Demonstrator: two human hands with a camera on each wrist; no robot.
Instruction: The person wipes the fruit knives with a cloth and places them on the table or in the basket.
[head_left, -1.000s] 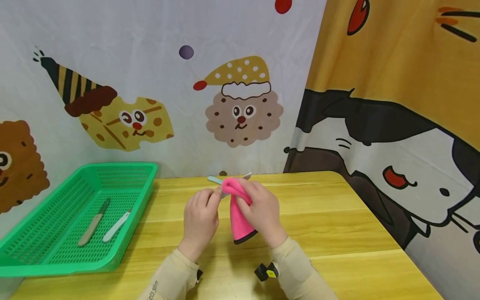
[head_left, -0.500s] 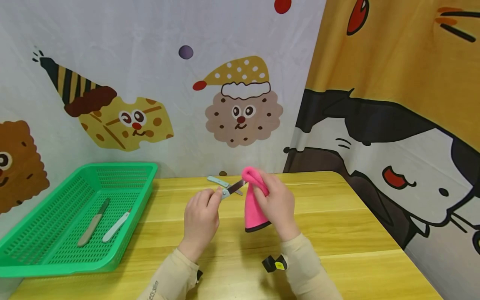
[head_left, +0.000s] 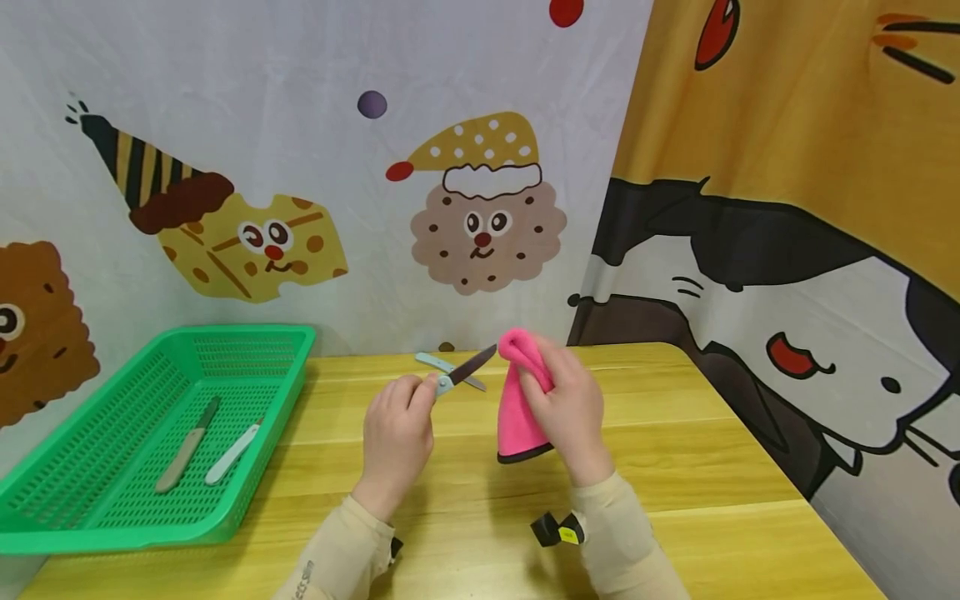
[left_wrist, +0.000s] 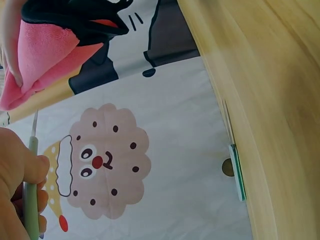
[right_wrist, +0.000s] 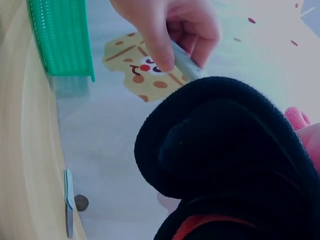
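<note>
My left hand [head_left: 397, 437] grips a small knife [head_left: 474, 364] by its pale green handle [left_wrist: 31, 200], the blade pointing up and to the right. Off to the right, my right hand [head_left: 566, 408] pinches a folded pink cloth [head_left: 521, 421] with a black edge. The cloth's fold stands just beyond the blade tip, a small gap apart in the head view. The cloth's dark edge [right_wrist: 225, 85] fills much of the right wrist view and hides the blade there. A second light-handled knife [head_left: 431, 361] lies on the table behind the held one.
At the left stands a green plastic basket [head_left: 288, 392]. Inside it lie a brown-handled knife [head_left: 180, 458] and a white-handled knife [head_left: 234, 454]. The wooden table [head_left: 660, 433] ends at a cartoon-printed curtain [head_left: 322, 150] along the back.
The pink cloth was folded round the blade a second ago. My right hand has drawn it to the right, off the tip, baring the blade. My left hand has barely moved.
</note>
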